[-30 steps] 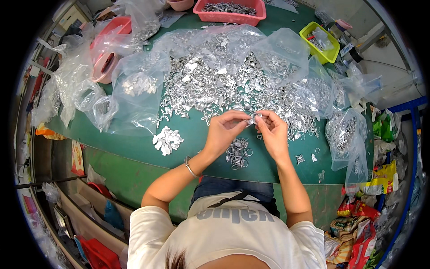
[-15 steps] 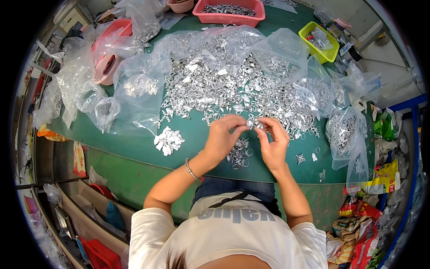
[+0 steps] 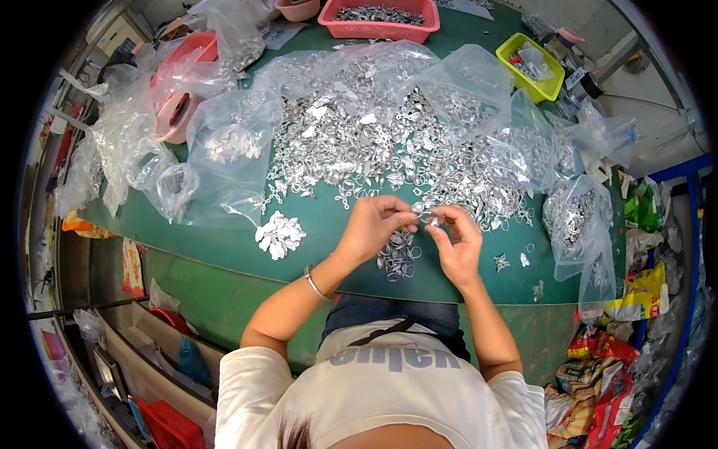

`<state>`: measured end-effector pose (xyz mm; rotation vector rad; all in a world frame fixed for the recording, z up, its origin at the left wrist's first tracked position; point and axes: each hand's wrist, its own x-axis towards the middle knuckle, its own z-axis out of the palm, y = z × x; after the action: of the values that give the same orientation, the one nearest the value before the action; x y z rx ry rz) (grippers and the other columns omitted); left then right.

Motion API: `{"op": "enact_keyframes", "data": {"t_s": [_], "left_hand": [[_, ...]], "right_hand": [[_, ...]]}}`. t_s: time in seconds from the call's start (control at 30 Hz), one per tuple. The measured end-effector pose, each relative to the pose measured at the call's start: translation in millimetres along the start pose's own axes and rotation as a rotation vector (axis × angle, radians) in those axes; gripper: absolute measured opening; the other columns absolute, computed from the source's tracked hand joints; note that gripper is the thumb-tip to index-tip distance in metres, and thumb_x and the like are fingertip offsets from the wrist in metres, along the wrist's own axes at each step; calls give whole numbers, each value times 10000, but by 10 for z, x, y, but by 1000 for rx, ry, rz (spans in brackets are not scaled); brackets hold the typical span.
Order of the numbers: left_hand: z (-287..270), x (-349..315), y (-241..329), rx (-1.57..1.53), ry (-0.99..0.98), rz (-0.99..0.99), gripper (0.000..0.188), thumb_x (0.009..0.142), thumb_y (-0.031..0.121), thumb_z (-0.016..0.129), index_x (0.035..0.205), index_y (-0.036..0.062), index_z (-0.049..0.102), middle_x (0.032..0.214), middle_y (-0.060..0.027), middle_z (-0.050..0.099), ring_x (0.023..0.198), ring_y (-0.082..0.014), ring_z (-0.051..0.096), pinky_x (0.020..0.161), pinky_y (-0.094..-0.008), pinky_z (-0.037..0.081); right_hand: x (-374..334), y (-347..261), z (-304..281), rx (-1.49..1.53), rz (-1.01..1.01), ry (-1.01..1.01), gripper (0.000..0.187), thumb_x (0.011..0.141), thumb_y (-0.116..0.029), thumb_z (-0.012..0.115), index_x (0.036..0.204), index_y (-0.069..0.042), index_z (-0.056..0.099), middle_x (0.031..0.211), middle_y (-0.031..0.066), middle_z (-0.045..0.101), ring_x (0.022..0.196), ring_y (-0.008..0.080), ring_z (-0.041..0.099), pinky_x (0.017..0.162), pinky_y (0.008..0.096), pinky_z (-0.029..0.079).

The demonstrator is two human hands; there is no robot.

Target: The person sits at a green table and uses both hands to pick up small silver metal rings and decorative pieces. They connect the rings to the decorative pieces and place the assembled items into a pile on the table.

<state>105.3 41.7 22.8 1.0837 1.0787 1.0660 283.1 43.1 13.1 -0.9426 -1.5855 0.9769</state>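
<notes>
Over the green table, both hands meet at chest height with fingertips pinched together. My left hand (image 3: 372, 230) grips a silver ring (image 3: 419, 207) by its edge, and a metal bangle sits on that wrist. Facing it, my right hand (image 3: 458, 243) is closed, thumb against fingers, on a small silver piece at the ring's side; its exact shape is too small to make out. Just below the fingers lies a small heap of silver rings (image 3: 399, 258). Left of my left hand is a pile of flat, pale silver pieces (image 3: 280, 235).
A wide mound of loose silver rings and pieces (image 3: 336, 142) spreads beyond my hands, partly under clear plastic bags (image 3: 467, 78). Behind it stand a pink basket (image 3: 378, 30) and a yellow-green basket (image 3: 550, 88). Filled bags (image 3: 576, 221) lie at the right edge.
The ring between my fingertips has shifted and turned, now showing more of its loop. My hands otherwise stay nearly in place.
</notes>
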Motion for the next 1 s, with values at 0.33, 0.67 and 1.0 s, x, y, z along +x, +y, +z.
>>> {"op": "enact_keyframes", "data": {"t_s": [0.33, 0.67, 1.0], "left_hand": [[241, -194, 67, 442, 127, 476, 76, 805, -45, 654, 867, -9, 629, 861, -99, 654, 771, -167, 646, 670, -296, 521], [168, -211, 24, 413, 61, 361, 64, 829, -21, 648, 864, 4, 601, 930, -120, 663, 806, -214, 663, 691, -294, 528], [-14, -80, 56, 680, -131, -96, 75, 869, 35, 604, 838, -25, 572, 867, -141, 640, 776, -202, 650, 645, -331, 503]], "right_hand": [[-55, -9, -105, 652, 226, -81, 188, 909, 6, 561, 1088, 64, 558, 951, 90, 604, 829, 161, 616, 789, 275, 486], [-77, -251, -147, -116, -241, -116, 187, 761, 105, 599, 931, 61, 661, 863, 166, 641, 732, 233, 633, 675, 291, 514], [-66, 58, -129, -312, 180, -159, 121, 827, -42, 646, 937, 10, 645, 824, 101, 636, 766, 230, 596, 682, 305, 475]]}}
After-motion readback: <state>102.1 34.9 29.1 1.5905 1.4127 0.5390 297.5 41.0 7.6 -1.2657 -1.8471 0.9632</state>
